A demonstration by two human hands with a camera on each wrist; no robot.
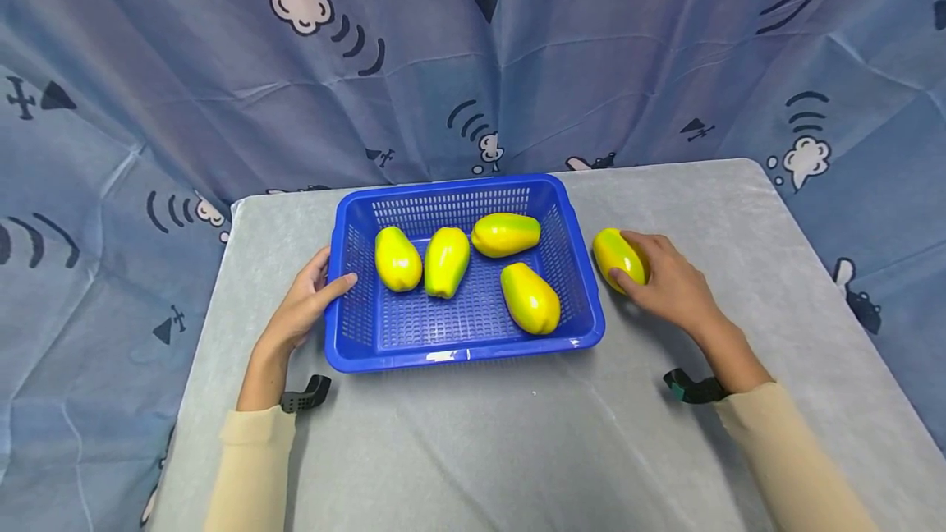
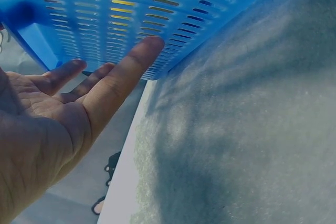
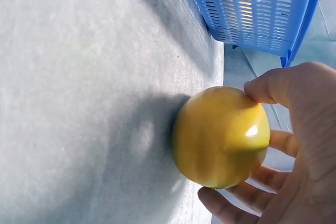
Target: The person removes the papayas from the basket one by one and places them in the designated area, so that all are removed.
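A blue plastic basket with slotted walls sits on the table, and my left hand grips its left side. The thumb lies over the rim while the other fingers stay outside, against the slotted wall in the left wrist view. Beyond the basket's right side, my right hand holds a glossy yellow-green papaya between thumb and fingers. In the right wrist view this papaya shows its rounded yellow end, close over the tabletop. Several similar papayas, one of them at the back right, lie inside the basket.
A grey cloth covers the table. Blue patterned curtains hang behind it and at both sides. Dark wrist-worn devices, such as the left one, sit on both wrists.
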